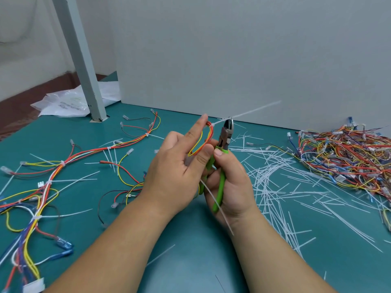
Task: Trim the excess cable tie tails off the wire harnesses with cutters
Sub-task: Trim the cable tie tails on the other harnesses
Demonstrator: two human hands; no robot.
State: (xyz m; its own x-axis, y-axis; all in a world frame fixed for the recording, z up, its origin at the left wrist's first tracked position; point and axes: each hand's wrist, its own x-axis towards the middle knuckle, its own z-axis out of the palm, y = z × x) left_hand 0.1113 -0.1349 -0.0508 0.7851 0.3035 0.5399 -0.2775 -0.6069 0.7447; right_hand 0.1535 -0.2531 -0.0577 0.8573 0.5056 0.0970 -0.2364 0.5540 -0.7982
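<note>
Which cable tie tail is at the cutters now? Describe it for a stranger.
Above the teal table, find the right hand holding green-handled cutters. The tail is the white strip rising rightward from their blades, in the air; the cut tails lie flat.

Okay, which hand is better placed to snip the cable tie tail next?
Right. The right hand grips the green cutters, whose blades sit at the white tie tail. The left hand is busy holding the wire loop.

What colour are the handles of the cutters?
Bright green; the head view shows the cutters in the right hand best.
</note>
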